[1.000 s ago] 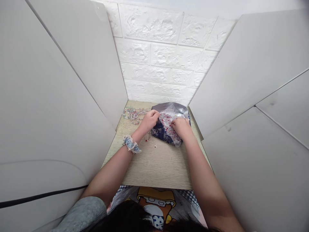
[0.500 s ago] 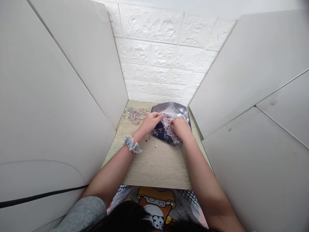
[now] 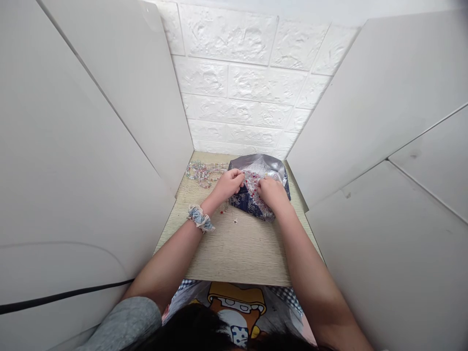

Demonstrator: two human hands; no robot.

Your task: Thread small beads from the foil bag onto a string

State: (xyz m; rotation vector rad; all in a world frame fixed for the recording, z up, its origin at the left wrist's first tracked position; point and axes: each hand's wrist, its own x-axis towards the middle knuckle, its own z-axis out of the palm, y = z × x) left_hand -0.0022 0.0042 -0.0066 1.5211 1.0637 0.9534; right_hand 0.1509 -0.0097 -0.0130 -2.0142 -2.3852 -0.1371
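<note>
A dark blue patterned pouch [image 3: 243, 199] with a silver lining [image 3: 256, 162] lies at the far end of the wooden table. On it rests a heap of small clear and red beads [image 3: 252, 184]. My left hand [image 3: 228, 183] is over the pouch's left edge, thumb and fingers pinched together; what they hold is too small to make out. My right hand [image 3: 272, 192] curls over the right side of the beads, its fingers closed and its fingertips partly hidden. Strings of multicoloured beads [image 3: 204, 173] lie left of the pouch.
A tiny metallic piece [image 3: 235, 221] lies on the wooden table [image 3: 237, 256], in front of the pouch. A red bead [image 3: 222, 212] is near my left wrist. Pale panels [image 3: 161, 97] close in both sides, and a white brick-patterned wall [image 3: 252, 83] stands behind.
My left fingertips have drawn back very slightly to the left, and the fingers have curled a little. My right hand stays almost in the same place over the beads.
</note>
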